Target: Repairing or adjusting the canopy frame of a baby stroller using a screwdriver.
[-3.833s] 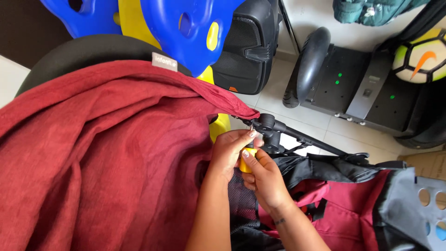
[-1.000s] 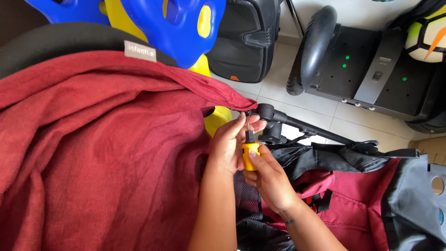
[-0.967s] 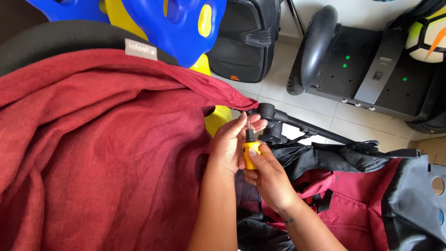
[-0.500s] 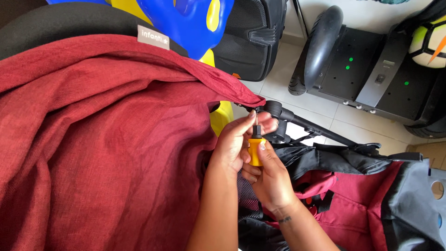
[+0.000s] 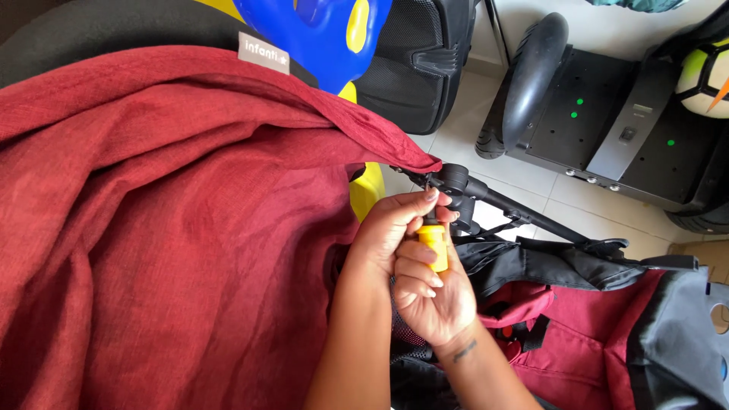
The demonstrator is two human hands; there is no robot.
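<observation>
The red fabric canopy (image 5: 167,228) fills the left and near side of the scene, bunched in loose folds, and its far right corner comes to a point just beside the black hinge joint (image 5: 456,181) of the stroller frame; that loose edge could slump over the joint and hide the spot where the tool tip meets it. At the centre, the left hand (image 5: 395,235) is curled with its fingertips pinched near the top of a small yellow-handled screwdriver (image 5: 434,247), apparently steadying the shaft close to the joint. The right hand (image 5: 429,292) is closed round the yellow handle from below, fingers wrapped and thumb hidden. The tool stands roughly upright, pointing away toward the joint; whether the tip is seated in a screw I cannot tell, since the fingers cover it. As a judgement, the short handle and the pinched grip leave little margin: if the tip rides out under pressure it could jab the left fingertips or snag the cloth, and a loosened screw could drop into the dark folds of the seat below. To the right, the black frame bar (image 5: 547,224) runs off toward the near right over black and red seat fabric (image 5: 585,326). Farther off stand a blue and yellow plastic toy (image 5: 326,30), a black hoverboard (image 5: 607,121) and a ball (image 5: 706,72), well apart from the hands.
</observation>
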